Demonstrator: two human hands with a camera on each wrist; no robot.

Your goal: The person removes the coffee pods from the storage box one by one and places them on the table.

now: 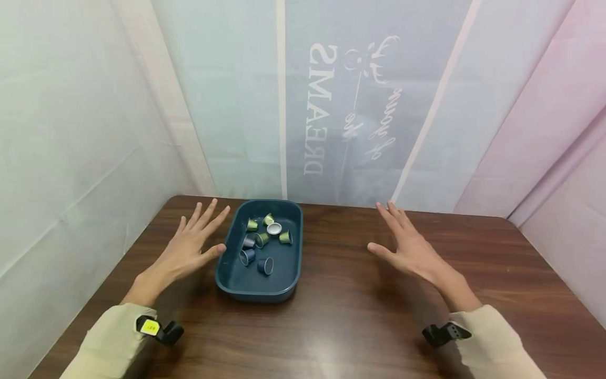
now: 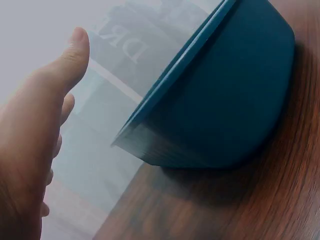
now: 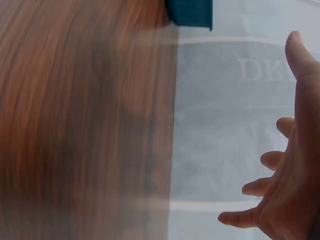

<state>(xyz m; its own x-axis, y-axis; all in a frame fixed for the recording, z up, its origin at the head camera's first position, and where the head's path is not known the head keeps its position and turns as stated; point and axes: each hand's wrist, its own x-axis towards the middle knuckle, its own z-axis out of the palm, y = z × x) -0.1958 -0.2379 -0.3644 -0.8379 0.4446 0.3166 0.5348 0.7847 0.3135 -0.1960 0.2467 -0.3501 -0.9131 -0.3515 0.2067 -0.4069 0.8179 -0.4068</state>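
Observation:
A dark blue rectangular tub (image 1: 255,290) stands on the table left of centre. Inside lie several coffee capsules: green ones such as the green capsule (image 1: 286,237), dark blue ones such as the blue capsule (image 1: 265,266), and one showing its silver lid (image 1: 274,229). My left hand (image 1: 191,247) hovers just left of the tub with fingers spread, its thumb near the rim. In the left wrist view the tub's outer wall (image 2: 215,95) fills the middle. Well to the right of the tub, my right hand (image 1: 409,247) is held over the table, fingers spread and holding nothing.
The brown wood-grain table (image 1: 341,316) reaches back to a hanging cloth (image 1: 360,105) with mirrored lettering. Pale cloth walls (image 1: 71,131) close in the left and right sides. Black straps with small devices sit on both wrists.

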